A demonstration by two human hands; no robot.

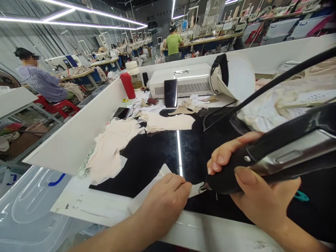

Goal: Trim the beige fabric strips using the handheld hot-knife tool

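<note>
My right hand (252,196) is wrapped round a black and silver hand tool (278,154) with a black cable (275,82) running up to the right. The tool's tip rests at the edge of a small white fabric piece (160,175) on the black worktop (152,157). My left hand (166,199) lies on that piece with fingers curled, pressing it down close to the tool tip.
Cream fabric pieces (110,147) are heaped at the left, more (288,101) at the right. A white box unit (189,82), phone (170,92), red bottle (127,85) and jar stand at the back. White walls (78,129) enclose the bench. Other people sit at distant tables.
</note>
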